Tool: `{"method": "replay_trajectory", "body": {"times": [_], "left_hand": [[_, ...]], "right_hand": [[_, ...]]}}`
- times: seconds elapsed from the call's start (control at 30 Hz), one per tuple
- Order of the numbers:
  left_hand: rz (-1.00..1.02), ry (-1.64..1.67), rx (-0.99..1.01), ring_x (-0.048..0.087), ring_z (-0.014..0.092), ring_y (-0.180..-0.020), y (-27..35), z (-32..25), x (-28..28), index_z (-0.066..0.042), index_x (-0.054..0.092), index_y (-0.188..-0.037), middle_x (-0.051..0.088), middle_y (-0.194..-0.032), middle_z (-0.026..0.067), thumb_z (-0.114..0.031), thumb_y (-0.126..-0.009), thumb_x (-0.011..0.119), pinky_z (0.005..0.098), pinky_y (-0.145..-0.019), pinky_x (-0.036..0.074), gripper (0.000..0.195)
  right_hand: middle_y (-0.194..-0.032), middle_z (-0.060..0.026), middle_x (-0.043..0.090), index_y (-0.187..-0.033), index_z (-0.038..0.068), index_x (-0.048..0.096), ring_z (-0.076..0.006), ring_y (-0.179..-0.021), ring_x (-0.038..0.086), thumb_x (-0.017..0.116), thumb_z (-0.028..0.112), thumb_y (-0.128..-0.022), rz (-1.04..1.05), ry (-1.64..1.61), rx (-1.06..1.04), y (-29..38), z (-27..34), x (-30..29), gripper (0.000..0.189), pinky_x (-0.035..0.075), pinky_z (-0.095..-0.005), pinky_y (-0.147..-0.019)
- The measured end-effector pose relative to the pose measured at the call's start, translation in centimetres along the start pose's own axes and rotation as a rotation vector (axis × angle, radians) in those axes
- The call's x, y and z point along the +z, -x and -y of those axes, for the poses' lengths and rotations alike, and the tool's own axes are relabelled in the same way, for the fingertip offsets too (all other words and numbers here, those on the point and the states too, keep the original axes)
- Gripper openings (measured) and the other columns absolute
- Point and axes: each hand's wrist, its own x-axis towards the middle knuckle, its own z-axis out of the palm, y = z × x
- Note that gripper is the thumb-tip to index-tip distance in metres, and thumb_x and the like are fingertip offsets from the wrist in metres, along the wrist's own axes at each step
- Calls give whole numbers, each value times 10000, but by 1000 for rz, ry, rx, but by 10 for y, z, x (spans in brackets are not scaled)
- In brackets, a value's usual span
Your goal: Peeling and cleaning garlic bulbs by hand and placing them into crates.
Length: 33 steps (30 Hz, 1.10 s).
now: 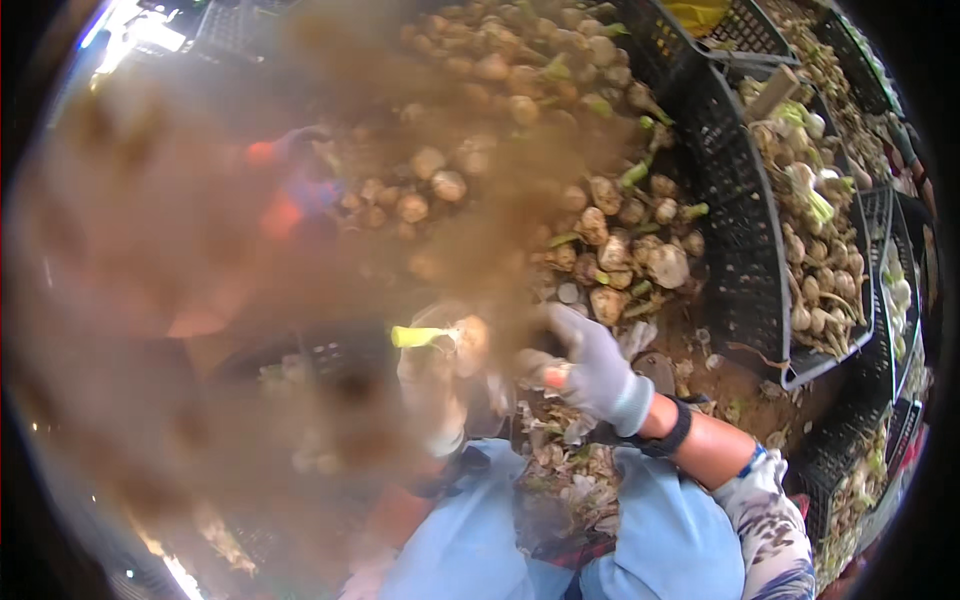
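Note:
Brown smears on the view hide much of its left and middle. My left hand [436, 390], in a pale glove, holds a garlic bulb [471, 345] whose cut green stem points left. To its right is my right hand [604, 371], in a light grey glove, with its fingers around a small orange-handled object [556, 376]; the rest of that object is hidden. Beyond both hands lies a large heap of garlic bulbs [611, 251] with short stems. Peeled skins and scraps [574, 480] cover the ground between my knees.
A black plastic crate [731, 217] of garlic stands at the right, with a wooden piece on its upper end. More black crates line the far right, near another person's gloved hand [904, 142]. A yellow item [696, 15] lies in a crate at the top.

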Motion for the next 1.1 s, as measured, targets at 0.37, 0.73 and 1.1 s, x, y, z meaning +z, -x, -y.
{"method": "replay_trajectory", "body": {"times": [0.37,0.73,1.1], "left_hand": [[40,-461,112,492,150,-924,5,19,30,17,501,-1069,489,-1080,84,-205,-870,512,290,-825,392,299],[-259,164,-265,557,270,-865,-5,1,12,-53,522,-954,554,-893,79,-295,-898,444,467,-856,433,260],[-241,533,-224,575,252,-917,-10,-17,4,-59,508,-987,575,-939,71,-324,-908,426,434,-784,511,288]], "right_hand": [[-805,-48,612,-961,-7,591,-83,-763,544,604,118,-812,-73,-247,111,2,-26,-1,195,454,-250,-693],[-756,-121,589,-844,44,598,-216,-678,565,580,102,-752,239,176,6,22,-36,11,110,453,-307,-642],[-959,-81,558,-880,117,635,-284,-887,566,573,236,-742,450,1155,108,-14,-44,-28,192,472,-390,-741]]}}
